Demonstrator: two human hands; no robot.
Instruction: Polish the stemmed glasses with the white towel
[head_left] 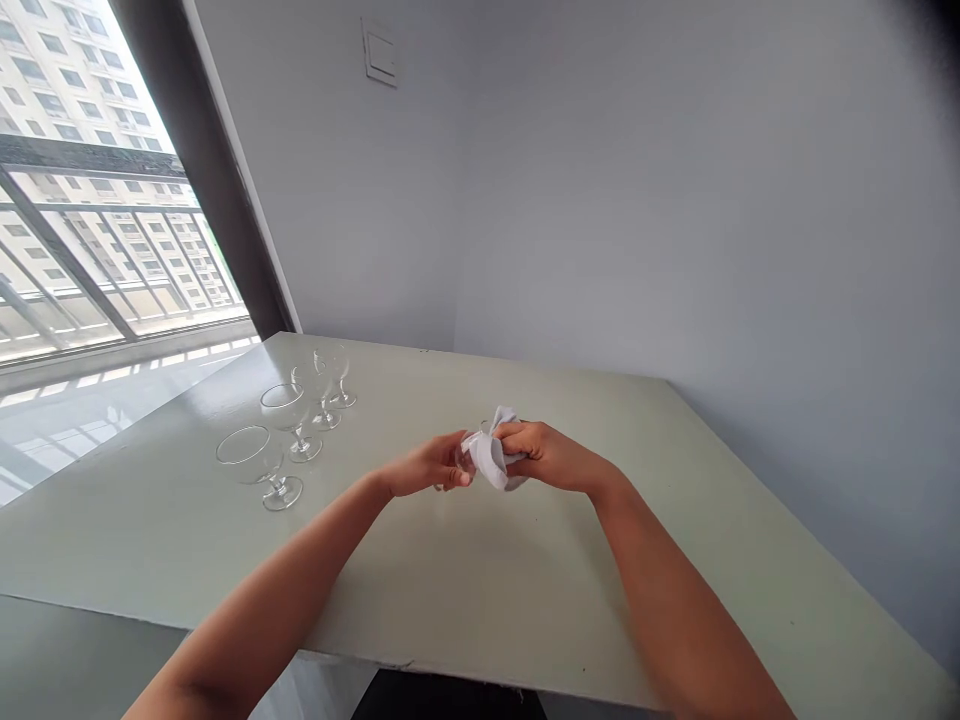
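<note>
Over the middle of the table, my left hand (429, 466) is closed around a clear glass (466, 456), which lies on its side between my hands. My right hand (541, 452) grips a white cloth (491, 457) and presses it at the glass's right end. The cloth covers much of that end, so the rim is mostly hidden. To the left, a row of stemmed glasses stands upright on the table, the nearest glass (251, 458) being closest to my left forearm.
The pale table (450, 590) reaches back to grey walls. Another stemmed glass (289, 410) and several more stand behind the nearest one. A window (112, 200) with railings is at the left. A light switch (381, 54) sits on the wall.
</note>
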